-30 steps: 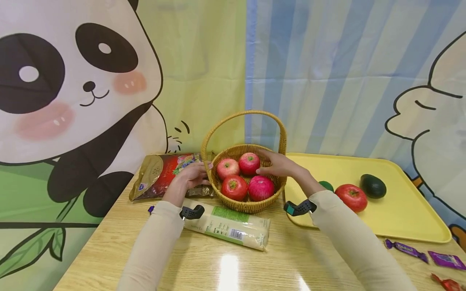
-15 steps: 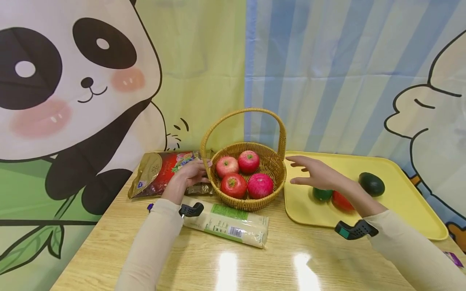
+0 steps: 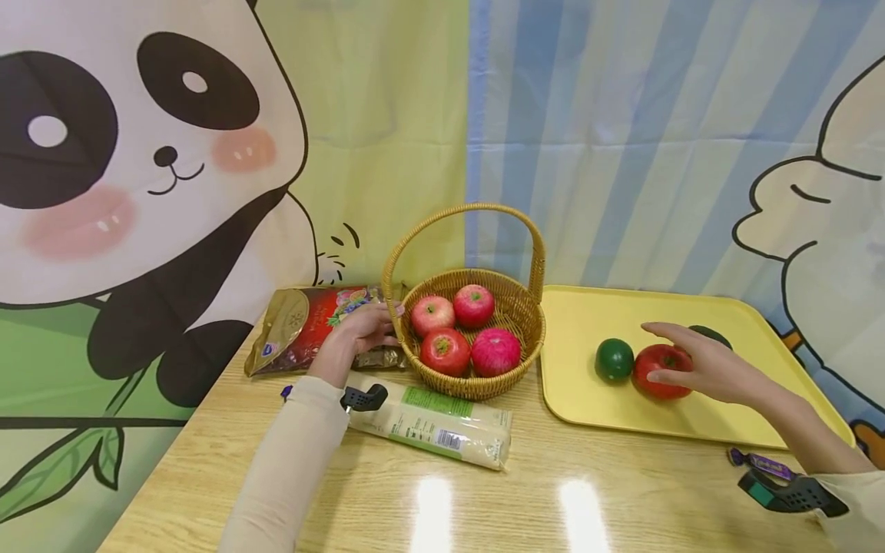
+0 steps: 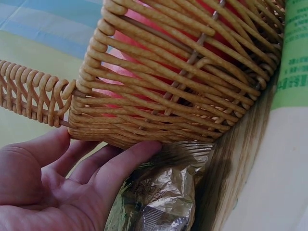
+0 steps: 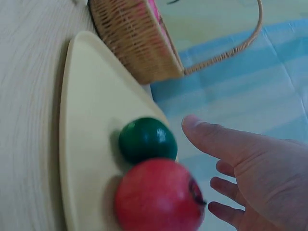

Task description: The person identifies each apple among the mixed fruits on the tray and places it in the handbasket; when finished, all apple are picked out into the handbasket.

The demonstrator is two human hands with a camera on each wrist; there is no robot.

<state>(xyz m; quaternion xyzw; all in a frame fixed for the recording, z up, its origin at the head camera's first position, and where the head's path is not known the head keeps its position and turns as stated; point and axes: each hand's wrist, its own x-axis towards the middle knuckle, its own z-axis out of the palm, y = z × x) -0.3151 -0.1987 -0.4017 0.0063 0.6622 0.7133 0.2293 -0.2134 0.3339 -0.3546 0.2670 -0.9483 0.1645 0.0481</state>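
Note:
In the head view, a wicker basket (image 3: 473,390) with a tall arched handle holds several red and pink apples (image 3: 445,352) and a magenta round fruit (image 3: 495,353). My left hand (image 3: 362,330) touches its left side near the handle's foot. The left wrist view shows relaxed fingers (image 4: 120,168) against the weave. My right hand (image 3: 712,365) is over a red apple (image 3: 662,372) on the yellow tray (image 3: 581,315), fingers spread and nothing held. Beside that apple sits a smooth dark green round fruit (image 5: 147,140). An avocado (image 3: 710,335) is mostly hidden behind the right hand.
A red and gold bag (image 3: 297,326) lies behind the left hand. In front of the basket is a long green and cream packet (image 3: 442,426). A purple-wrapped candy (image 3: 760,464) lies before the tray. A printed curtain (image 3: 608,138) hangs behind the table.
My right hand has left the basket and moved right, across the tray to the red apple. The left hand stays at the basket's side, and the fruit in the basket has not moved.

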